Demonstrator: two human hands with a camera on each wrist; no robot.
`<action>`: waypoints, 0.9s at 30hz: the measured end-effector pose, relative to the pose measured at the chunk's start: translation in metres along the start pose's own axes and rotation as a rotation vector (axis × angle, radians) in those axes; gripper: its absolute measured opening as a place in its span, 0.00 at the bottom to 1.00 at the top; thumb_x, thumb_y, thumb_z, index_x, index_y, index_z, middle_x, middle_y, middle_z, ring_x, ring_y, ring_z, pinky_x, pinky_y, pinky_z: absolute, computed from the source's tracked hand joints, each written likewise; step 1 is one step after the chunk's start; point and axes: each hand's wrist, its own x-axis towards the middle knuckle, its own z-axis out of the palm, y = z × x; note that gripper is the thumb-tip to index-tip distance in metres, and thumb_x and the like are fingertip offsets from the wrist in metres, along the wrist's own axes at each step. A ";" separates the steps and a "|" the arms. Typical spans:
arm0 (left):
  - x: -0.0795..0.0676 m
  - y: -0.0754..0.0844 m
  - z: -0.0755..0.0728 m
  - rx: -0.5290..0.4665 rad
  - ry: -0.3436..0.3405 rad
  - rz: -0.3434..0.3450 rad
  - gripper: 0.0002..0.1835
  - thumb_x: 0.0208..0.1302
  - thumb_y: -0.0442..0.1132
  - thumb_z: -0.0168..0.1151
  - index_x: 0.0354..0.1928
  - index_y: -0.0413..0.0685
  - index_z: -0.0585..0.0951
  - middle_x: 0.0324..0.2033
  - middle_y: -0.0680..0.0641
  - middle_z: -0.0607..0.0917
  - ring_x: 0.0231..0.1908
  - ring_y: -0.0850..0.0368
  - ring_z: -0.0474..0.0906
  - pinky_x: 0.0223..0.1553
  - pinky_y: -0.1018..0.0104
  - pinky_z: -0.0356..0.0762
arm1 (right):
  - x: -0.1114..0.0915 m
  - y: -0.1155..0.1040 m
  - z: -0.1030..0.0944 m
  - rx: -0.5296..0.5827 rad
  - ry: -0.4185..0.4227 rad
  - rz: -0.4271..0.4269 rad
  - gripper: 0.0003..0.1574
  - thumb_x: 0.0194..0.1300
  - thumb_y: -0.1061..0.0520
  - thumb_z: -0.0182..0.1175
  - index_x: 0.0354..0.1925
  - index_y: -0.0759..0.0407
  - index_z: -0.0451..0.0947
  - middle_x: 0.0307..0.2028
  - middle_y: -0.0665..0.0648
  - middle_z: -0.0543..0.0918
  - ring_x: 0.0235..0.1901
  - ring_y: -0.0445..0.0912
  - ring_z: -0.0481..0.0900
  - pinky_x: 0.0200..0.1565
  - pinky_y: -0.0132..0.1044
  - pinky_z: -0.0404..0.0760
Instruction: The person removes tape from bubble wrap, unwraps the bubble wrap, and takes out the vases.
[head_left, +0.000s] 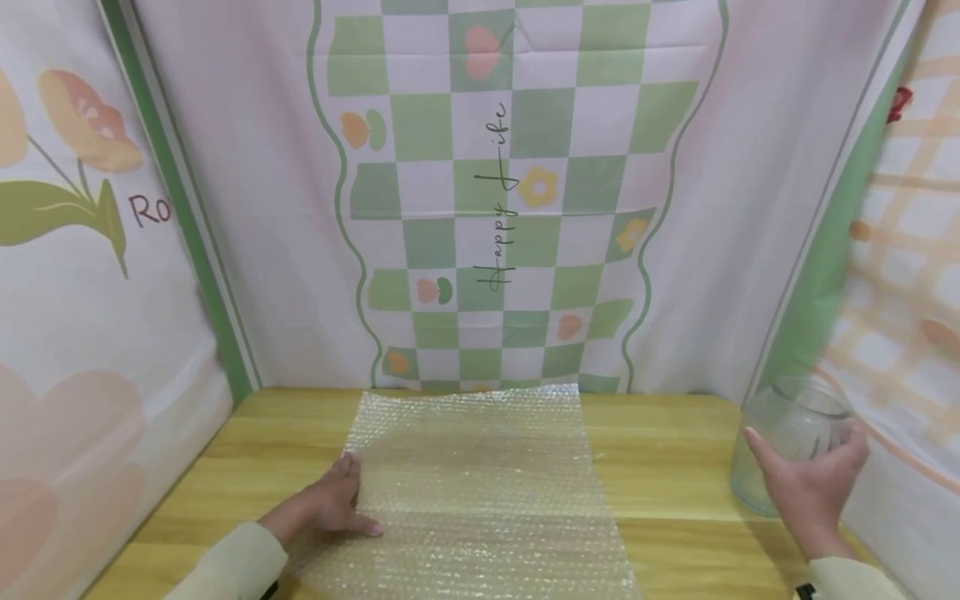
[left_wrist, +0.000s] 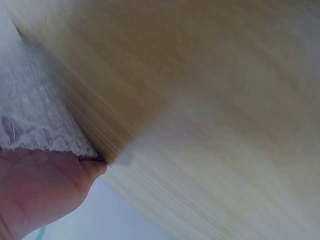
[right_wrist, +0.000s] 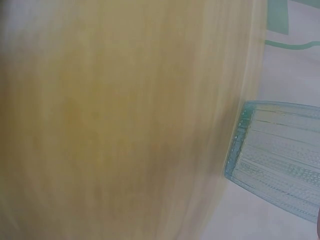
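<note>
A sheet of bubble wrap (head_left: 480, 483) lies flat over the middle of the wooden table, its far end reaching the back edge. My left hand (head_left: 333, 500) rests at the sheet's left edge, thumb spread onto the plastic and fingers pointing forward. In the left wrist view the wrap's edge (left_wrist: 37, 120) lies against that hand (left_wrist: 47, 187). On the right, my right hand (head_left: 817, 483) grips a clear glass jar (head_left: 757, 467), thumb on its near left side and fingers around the right. The jar's ribbed side (right_wrist: 280, 155) and thick base show in the right wrist view.
The wooden table (head_left: 660, 450) has a curtain (head_left: 480, 192) with green checks behind it. Fabric panels stand close on both sides, a flowered one (head_left: 90, 317) on the left and an orange-checked one (head_left: 907, 317) near the jar.
</note>
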 end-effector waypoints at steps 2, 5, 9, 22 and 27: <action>-0.001 0.001 0.000 0.000 0.002 0.002 0.69 0.42 0.64 0.74 0.68 0.18 0.50 0.68 0.20 0.43 0.70 0.27 0.40 0.69 0.39 0.44 | 0.000 0.000 0.000 -0.001 -0.001 -0.001 0.70 0.37 0.62 0.81 0.72 0.49 0.50 0.65 0.53 0.61 0.61 0.45 0.62 0.67 0.31 0.56; -0.001 0.001 0.000 0.005 0.002 0.005 0.69 0.42 0.64 0.74 0.68 0.18 0.50 0.68 0.19 0.43 0.70 0.27 0.40 0.69 0.39 0.44 | 0.000 -0.001 0.000 -0.009 -0.011 0.013 0.70 0.38 0.61 0.81 0.72 0.48 0.49 0.65 0.52 0.60 0.62 0.45 0.62 0.67 0.32 0.56; 0.000 -0.001 0.001 0.007 0.003 0.003 0.69 0.42 0.64 0.74 0.68 0.18 0.50 0.68 0.19 0.43 0.69 0.27 0.40 0.69 0.39 0.44 | -0.002 -0.004 -0.002 -0.022 -0.024 0.043 0.70 0.39 0.60 0.81 0.72 0.48 0.48 0.65 0.53 0.60 0.61 0.47 0.62 0.68 0.33 0.56; 0.003 -0.002 0.000 0.008 -0.029 -0.014 0.70 0.42 0.67 0.73 0.69 0.18 0.48 0.68 0.20 0.42 0.70 0.27 0.38 0.69 0.39 0.41 | -0.001 -0.001 -0.002 -0.060 -0.029 0.053 0.71 0.39 0.57 0.81 0.73 0.49 0.48 0.66 0.57 0.59 0.62 0.50 0.61 0.69 0.37 0.55; 0.001 0.000 0.000 0.015 -0.022 -0.008 0.69 0.43 0.65 0.73 0.68 0.18 0.48 0.68 0.19 0.43 0.70 0.27 0.39 0.69 0.39 0.42 | -0.002 -0.002 -0.004 -0.069 -0.051 0.099 0.72 0.40 0.55 0.81 0.73 0.48 0.46 0.68 0.59 0.56 0.65 0.52 0.59 0.70 0.39 0.54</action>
